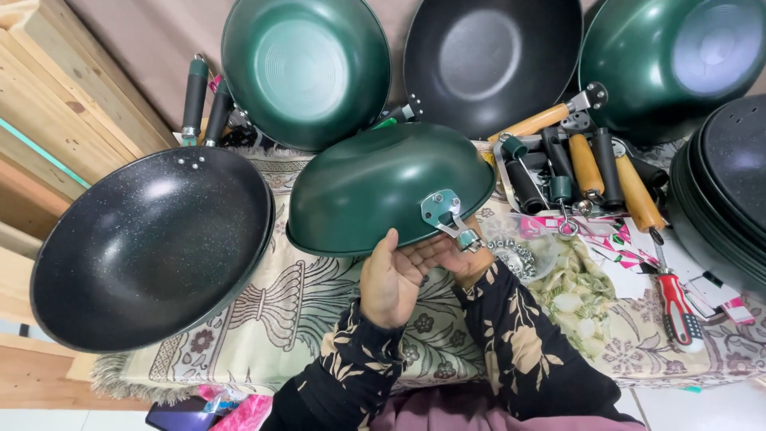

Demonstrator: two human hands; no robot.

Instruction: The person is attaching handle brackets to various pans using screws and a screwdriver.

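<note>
Green wok [375, 187] rests upturned on left hand [389, 279] fingers [423, 254]

Looks like a small home workshop for putting cookware together, set up on the floor. Many alike green woks [306, 70] and black pans [152, 243] leaned against a wall or stacked at the right [726, 187]. A heap of loose wooden and black handles [586, 168] lying unattached beside a metal bracket [444, 211] on an upturned wok [375, 187]. A red-handled screwdriver [677, 303] close by. All spread over a patterned woven rug [295, 311], with rough timber boards [64, 104] at the left and pale tiles [702, 407] below.
</note>
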